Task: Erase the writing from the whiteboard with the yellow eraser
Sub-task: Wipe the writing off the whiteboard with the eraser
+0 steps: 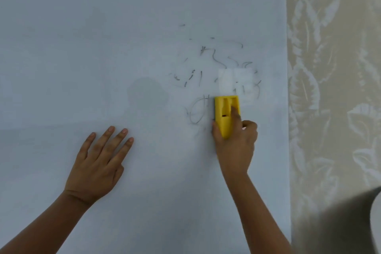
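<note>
A pale whiteboard (103, 37) fills most of the view. Faint, smeared black writing (214, 57) is scattered over its right half, with a looped scrawl (195, 113) just left of the eraser. My right hand (235, 142) grips the yellow eraser (225, 113) from below, index finger laid along its back, pressing it flat on the board. A cleaner, whiter patch (237, 80) lies directly above the eraser. My left hand (99, 163) rests flat on the board at lower left, fingers spread, holding nothing.
The board's right edge (287, 109) runs top to bottom. Beyond it is a beige wall covering with a leaf pattern (329, 68). A blurred grey object (350, 222) sits at the lower right corner.
</note>
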`<state>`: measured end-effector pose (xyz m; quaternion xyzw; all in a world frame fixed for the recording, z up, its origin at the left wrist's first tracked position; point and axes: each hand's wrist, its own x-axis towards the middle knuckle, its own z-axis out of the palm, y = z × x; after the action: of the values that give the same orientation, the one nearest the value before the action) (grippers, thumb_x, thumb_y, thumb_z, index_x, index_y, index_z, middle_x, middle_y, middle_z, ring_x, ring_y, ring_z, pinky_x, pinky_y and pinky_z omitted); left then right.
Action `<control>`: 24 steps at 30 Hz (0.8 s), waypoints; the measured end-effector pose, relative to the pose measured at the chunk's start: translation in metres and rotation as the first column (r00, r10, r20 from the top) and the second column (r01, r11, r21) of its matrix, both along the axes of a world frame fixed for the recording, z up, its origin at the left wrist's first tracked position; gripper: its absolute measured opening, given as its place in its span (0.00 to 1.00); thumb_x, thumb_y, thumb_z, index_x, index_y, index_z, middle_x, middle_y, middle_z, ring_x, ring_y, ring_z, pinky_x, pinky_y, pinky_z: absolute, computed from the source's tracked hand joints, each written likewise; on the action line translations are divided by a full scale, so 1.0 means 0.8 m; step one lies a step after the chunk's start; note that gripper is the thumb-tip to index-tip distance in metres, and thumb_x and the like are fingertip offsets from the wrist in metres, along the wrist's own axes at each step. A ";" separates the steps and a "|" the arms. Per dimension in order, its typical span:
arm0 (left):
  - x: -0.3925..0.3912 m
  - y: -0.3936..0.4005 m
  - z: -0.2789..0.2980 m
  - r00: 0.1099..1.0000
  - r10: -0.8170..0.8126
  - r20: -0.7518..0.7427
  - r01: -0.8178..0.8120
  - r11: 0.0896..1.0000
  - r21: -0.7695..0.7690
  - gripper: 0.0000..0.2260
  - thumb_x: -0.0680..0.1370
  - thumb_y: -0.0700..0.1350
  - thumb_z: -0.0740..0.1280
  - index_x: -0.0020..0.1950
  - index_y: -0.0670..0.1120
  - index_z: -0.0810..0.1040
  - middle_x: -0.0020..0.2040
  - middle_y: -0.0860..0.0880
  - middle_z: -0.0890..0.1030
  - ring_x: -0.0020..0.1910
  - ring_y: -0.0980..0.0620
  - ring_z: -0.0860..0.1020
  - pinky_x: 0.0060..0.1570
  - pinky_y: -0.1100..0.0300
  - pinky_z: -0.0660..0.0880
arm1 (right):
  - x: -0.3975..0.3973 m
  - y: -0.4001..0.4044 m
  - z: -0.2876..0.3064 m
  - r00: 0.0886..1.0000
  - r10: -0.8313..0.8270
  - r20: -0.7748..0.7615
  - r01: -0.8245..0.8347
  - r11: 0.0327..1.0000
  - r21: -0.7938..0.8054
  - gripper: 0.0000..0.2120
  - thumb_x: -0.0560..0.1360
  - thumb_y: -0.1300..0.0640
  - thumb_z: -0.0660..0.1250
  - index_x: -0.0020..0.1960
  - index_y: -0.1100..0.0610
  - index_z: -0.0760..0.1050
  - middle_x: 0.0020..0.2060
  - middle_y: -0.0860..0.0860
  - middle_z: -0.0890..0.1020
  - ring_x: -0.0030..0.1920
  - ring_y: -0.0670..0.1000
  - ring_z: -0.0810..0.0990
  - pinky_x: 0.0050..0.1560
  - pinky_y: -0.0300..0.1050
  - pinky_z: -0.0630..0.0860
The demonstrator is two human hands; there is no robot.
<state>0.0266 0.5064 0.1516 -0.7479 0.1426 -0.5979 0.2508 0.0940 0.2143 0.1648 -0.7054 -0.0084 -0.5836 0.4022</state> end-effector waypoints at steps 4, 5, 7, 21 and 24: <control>0.000 -0.002 0.001 1.000 0.000 0.005 0.000 1.000 -0.001 0.21 0.76 0.42 0.52 0.68 0.43 0.68 0.67 0.40 0.72 0.68 0.40 0.65 0.65 0.40 0.60 | -0.032 0.023 -0.083 0.996 0.085 -0.005 -0.083 0.950 -0.303 0.32 0.63 0.46 0.76 0.64 0.44 0.68 0.45 0.57 0.74 0.39 0.57 0.74 0.34 0.49 0.75; 0.001 -0.001 0.001 1.000 -0.003 0.003 0.003 1.000 -0.003 0.21 0.76 0.42 0.52 0.68 0.43 0.67 0.67 0.40 0.72 0.68 0.40 0.65 0.65 0.39 0.60 | -0.030 0.009 -0.096 0.995 0.091 -0.028 -0.095 0.943 -0.320 0.33 0.61 0.47 0.77 0.63 0.44 0.69 0.44 0.57 0.74 0.38 0.57 0.74 0.33 0.49 0.76; 0.002 -0.002 0.000 1.000 -0.005 -0.002 0.005 1.000 -0.013 0.21 0.76 0.42 0.51 0.69 0.43 0.67 0.67 0.40 0.72 0.68 0.40 0.65 0.65 0.39 0.61 | -0.016 -0.032 -0.098 0.996 0.061 -0.071 -0.075 0.973 -0.217 0.33 0.62 0.49 0.78 0.64 0.47 0.71 0.45 0.59 0.74 0.41 0.61 0.74 0.35 0.52 0.76; 0.001 0.000 -0.001 1.000 0.005 -0.021 -0.006 1.000 -0.022 0.22 0.75 0.42 0.52 0.69 0.44 0.67 0.67 0.41 0.72 0.68 0.41 0.65 0.67 0.41 0.57 | -0.018 0.016 -0.037 0.987 0.133 0.093 -0.084 0.907 -0.413 0.33 0.59 0.49 0.77 0.63 0.46 0.71 0.42 0.58 0.75 0.36 0.59 0.74 0.32 0.50 0.75; 0.000 0.000 -0.002 0.999 0.001 -0.038 -0.003 0.999 -0.041 0.21 0.77 0.43 0.49 0.68 0.44 0.67 0.67 0.41 0.71 0.68 0.41 0.65 0.66 0.41 0.58 | 0.008 -0.047 -0.042 0.997 0.074 -0.002 -0.073 0.972 -0.225 0.33 0.58 0.54 0.80 0.62 0.53 0.74 0.44 0.63 0.74 0.39 0.64 0.76 0.36 0.55 0.76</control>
<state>0.0267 0.5068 0.1501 -0.7642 0.1345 -0.5860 0.2333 0.1001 0.1769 0.1309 -0.7438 -0.1017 -0.5658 0.3410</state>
